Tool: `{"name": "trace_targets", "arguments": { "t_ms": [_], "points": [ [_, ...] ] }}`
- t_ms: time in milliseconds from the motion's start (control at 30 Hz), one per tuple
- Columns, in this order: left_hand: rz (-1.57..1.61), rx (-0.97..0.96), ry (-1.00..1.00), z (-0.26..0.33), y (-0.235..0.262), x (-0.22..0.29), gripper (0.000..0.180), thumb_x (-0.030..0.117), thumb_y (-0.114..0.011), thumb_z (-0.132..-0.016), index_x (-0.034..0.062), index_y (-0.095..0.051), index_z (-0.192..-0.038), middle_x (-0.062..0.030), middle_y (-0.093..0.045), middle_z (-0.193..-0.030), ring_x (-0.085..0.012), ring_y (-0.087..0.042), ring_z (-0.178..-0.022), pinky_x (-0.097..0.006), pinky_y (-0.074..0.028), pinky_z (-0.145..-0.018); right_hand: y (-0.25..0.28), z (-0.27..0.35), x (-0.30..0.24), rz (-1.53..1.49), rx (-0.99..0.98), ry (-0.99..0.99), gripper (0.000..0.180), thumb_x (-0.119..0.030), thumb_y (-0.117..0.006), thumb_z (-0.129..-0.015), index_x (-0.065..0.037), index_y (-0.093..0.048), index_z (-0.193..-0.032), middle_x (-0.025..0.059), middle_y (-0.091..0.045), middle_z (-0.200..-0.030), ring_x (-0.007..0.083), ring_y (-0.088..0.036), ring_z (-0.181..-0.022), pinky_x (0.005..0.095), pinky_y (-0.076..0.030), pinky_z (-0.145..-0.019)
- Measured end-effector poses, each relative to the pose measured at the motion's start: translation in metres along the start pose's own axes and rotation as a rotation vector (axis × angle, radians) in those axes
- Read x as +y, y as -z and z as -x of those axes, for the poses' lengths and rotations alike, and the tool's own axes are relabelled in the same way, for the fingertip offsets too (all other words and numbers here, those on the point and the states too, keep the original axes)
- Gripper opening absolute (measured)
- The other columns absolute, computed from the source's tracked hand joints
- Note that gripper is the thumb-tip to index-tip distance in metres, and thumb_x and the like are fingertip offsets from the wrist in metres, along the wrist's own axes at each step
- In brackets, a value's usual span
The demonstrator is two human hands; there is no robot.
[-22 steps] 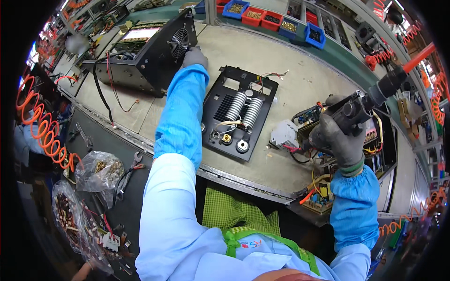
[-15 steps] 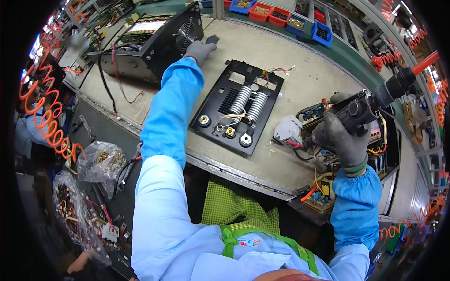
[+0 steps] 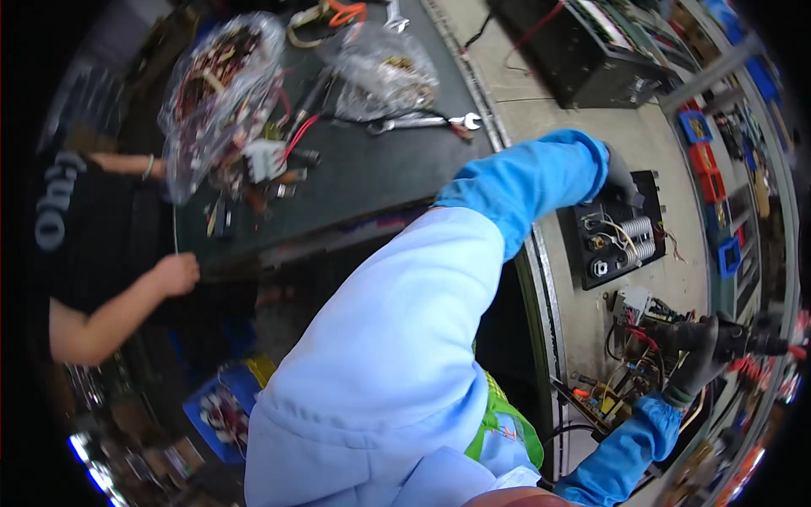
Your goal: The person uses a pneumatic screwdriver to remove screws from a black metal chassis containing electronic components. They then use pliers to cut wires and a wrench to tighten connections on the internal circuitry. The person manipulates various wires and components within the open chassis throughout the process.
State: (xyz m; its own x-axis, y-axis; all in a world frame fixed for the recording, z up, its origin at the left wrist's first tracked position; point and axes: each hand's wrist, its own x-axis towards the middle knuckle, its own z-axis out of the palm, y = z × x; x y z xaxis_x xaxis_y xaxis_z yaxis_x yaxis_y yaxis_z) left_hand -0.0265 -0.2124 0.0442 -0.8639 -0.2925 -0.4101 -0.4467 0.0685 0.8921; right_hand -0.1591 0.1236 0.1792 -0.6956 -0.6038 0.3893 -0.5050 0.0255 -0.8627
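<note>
The right grip (image 3: 698, 362) is clasping one black power tool (image 3: 733, 341). One black panel (image 3: 649, 193), bearing two ribbed coils (image 3: 637, 228), is lying partly beneath the left grip (image 3: 622, 176), whose opening and hold I cannot tell.

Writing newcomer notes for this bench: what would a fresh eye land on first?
Probably the bright blue left sleeve cover, right of upper centre, with the gloved left grip at the black panel carrying ribbed silver coils. Next, near the right edge, the dark power tool in the gloved right grip. Then the clear plastic bags of small parts on the dark workbench, upper left.
</note>
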Motion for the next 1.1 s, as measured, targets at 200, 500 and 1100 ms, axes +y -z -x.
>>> {"name": "trace_targets", "arguments": {
  "t_ms": [200, 500, 1100],
  "points": [
    [-0.104, 0.336, -0.237, 0.037, -0.022, -0.016, 0.057, 0.039, -0.077, -0.059, 0.0057, -0.068, -0.104, -0.016, -0.068, -0.101, -0.0292, -0.064, -0.095, -0.037, -0.05, -0.08, 0.007, -0.02, 0.02, -0.063, -0.053, -0.046, 0.03, -0.017, -0.069, -0.084, 0.001, -0.058, -0.106, 0.0058, -0.063, -0.087, 0.0137, -0.06, -0.07, 0.0278, -0.051, -0.068],
    [-0.003, 0.813, -0.358, 0.136, -0.081, -0.047, 0.062, 0.023, -0.081, -0.058, 0.0034, -0.054, -0.11, -0.0197, -0.063, -0.101, -0.0342, -0.061, -0.096, -0.04, -0.048, -0.084, 0.006, -0.02, 0.014, -0.12, -0.074, -0.064, 0.025, -0.02, -0.068, -0.086, 0.002, -0.058, -0.09, 0.0074, -0.06, -0.07, 0.0158, -0.057, -0.058, 0.0308, -0.053, -0.057],
    [0.207, 1.788, -0.352, 0.574, -0.062, -0.186, 0.052, 0.027, -0.078, -0.072, 0.0029, -0.06, -0.114, -0.006, -0.059, -0.104, -0.015, -0.054, -0.096, -0.029, -0.043, -0.086, -0.023, -0.027, 0.025, -0.18, -0.177, 0.073, 0.014, -0.015, -0.063, -0.089, -0.003, -0.058, -0.083, 0.0026, -0.053, -0.057, 0.0125, -0.051, -0.044, 0.0291, -0.044, -0.043]
  ]
}}
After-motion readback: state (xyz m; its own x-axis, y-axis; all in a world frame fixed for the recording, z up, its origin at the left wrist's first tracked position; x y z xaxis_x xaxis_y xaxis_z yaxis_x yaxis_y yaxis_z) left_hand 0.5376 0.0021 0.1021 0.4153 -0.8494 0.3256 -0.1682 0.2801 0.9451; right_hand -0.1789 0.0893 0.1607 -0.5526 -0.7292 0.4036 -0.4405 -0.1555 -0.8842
